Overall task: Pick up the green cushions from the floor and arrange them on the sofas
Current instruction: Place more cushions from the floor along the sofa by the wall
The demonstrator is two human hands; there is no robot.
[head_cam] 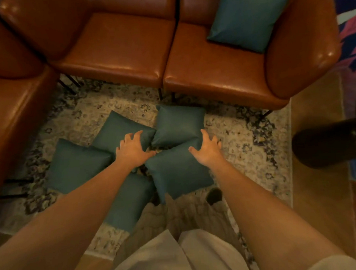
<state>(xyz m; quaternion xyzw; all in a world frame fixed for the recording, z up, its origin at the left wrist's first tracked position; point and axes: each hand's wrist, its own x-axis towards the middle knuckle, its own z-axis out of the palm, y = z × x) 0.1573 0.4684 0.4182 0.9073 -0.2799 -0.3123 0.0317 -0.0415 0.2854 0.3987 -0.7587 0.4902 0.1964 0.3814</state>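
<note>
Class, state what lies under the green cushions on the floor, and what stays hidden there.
A patterned rug lies under the five green cushions. The rug directly beneath them is covered, so anything else below cannot be seen.

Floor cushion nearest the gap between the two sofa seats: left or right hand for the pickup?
Right. The right hand has its spread fingers at the far cushion, over its near right corner. The left hand sits over the neighbouring cushion instead.

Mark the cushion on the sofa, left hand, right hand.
cushion on the sofa [247, 21]: head view, middle of its face.
left hand [133, 151]: head view, back of hand.
right hand [208, 152]: head view, back of hand.
</note>
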